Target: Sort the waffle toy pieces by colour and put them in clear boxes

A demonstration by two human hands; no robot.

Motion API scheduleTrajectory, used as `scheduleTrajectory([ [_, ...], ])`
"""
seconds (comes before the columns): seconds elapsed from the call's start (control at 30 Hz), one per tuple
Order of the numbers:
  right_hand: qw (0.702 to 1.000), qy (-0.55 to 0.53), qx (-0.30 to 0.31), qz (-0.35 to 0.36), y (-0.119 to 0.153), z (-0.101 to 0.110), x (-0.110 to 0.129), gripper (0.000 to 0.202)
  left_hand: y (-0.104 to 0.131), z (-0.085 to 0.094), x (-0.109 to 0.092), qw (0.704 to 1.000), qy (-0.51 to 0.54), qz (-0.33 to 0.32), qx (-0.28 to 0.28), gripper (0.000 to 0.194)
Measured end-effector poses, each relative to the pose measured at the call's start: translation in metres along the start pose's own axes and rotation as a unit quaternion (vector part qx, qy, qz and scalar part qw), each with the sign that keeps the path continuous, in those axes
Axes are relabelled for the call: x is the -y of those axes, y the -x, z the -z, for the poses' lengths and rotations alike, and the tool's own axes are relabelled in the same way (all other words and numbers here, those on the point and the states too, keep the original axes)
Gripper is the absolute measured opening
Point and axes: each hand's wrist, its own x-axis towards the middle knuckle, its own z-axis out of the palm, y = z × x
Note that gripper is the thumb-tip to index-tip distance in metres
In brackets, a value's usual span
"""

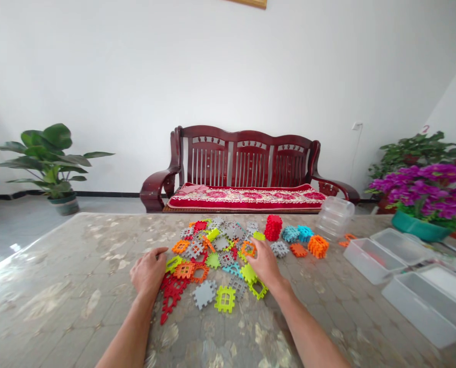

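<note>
My left hand (148, 271) rests on the table at the left edge of a loose heap of interlocking plastic building tiles. Its fingers are loosely bent and apart, with nothing visible in them. Beside it lie red triangular tiles (171, 295) and a lime tile (173, 263). At the heap's right side, my right hand (265, 263) has thumb and fingers around an orange building tile (248, 249), partly hidden by the hand. Nearest to me lie a grey solid tile (204, 294) and a lime window tile (225, 299).
Right of the heap stand a red tile stack (273, 227), blue stacks (290, 234) and an orange stack (318, 246). Clear plastic boxes (427, 306) sit further right, near purple flowers in a teal pot (417, 226). A wooden bench (247, 153) is behind the table.
</note>
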Motion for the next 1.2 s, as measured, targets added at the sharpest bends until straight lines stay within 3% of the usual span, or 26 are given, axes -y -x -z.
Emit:
scheduleTrajectory([
  [0.17,0.999,-0.01,-0.034,-0.028,0.002,0.03,-0.026,0.052,-0.002,-0.002,0.002,1.0,0.0,0.002,-0.002,0.043],
  [0.37,0.984,0.081,-0.113,-0.114,-0.004,0.089,-0.095,0.058,-0.005,-0.004,0.005,1.0,-0.008,-0.005,-0.012,0.042],
  [0.5,0.962,0.171,-0.114,-0.182,-0.011,0.126,-0.132,0.056,-0.005,-0.002,0.003,1.0,-0.018,-0.002,-0.005,0.044],
  [0.6,0.947,0.214,-0.095,-0.219,-0.014,0.142,-0.147,0.057,-0.003,0.0,0.002,1.0,-0.022,-0.005,-0.003,0.044],
  [1.03,0.933,0.254,-0.071,-0.243,-0.021,0.145,-0.165,0.056,-0.004,-0.002,0.003,1.0,-0.017,0.0,0.002,0.044],
  [1.2,0.928,0.249,-0.051,-0.274,-0.024,0.144,-0.166,0.069,-0.005,-0.002,0.002,1.0,-0.011,0.002,-0.004,0.044],
])
